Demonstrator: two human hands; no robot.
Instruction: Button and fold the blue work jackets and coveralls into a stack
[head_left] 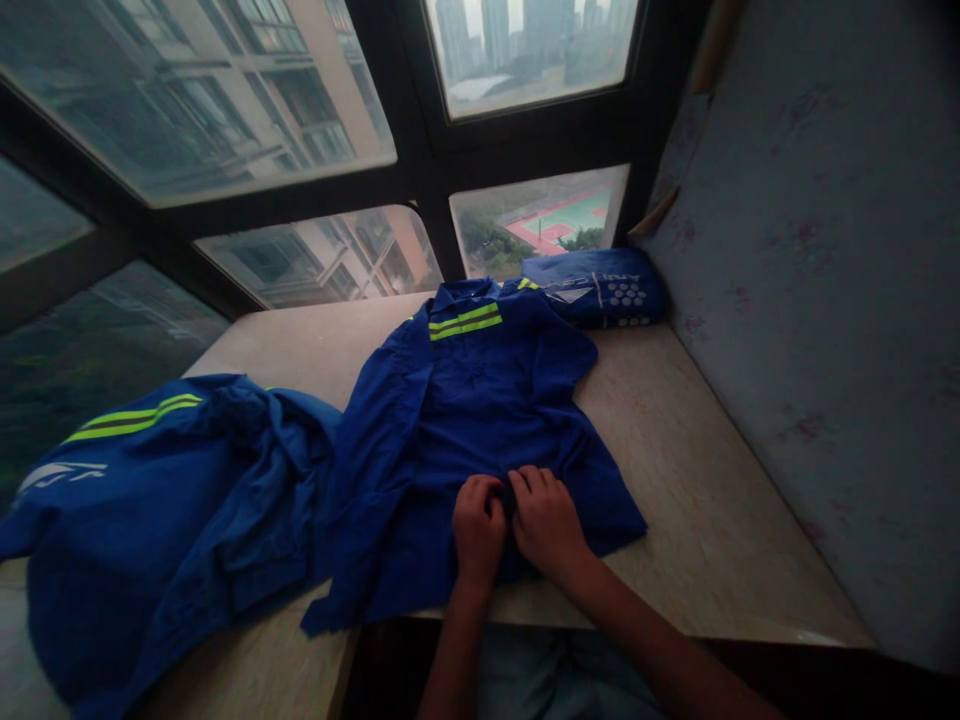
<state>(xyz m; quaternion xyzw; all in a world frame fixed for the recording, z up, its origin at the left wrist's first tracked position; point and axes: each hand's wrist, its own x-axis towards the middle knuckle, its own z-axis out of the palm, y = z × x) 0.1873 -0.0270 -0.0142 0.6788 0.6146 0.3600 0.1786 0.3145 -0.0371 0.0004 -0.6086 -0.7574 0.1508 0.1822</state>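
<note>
A blue work jacket with a yellow-green striped band across its chest lies spread on the stone ledge, collar toward the window. At the lower front of the jacket, my left hand has its fingers curled in and closed on the cloth. Close beside it, my right hand bends its fingers down onto the same front edge, closed on the fabric. The exact bit pinched between the fingertips is hidden. One sleeve hangs down the jacket's left side to the ledge's front edge.
A second blue jacket with striped band and white print lies crumpled at the left. A blue printed package sits at the back right corner. Dark-framed windows rise behind the ledge; a patterned wall bounds the right.
</note>
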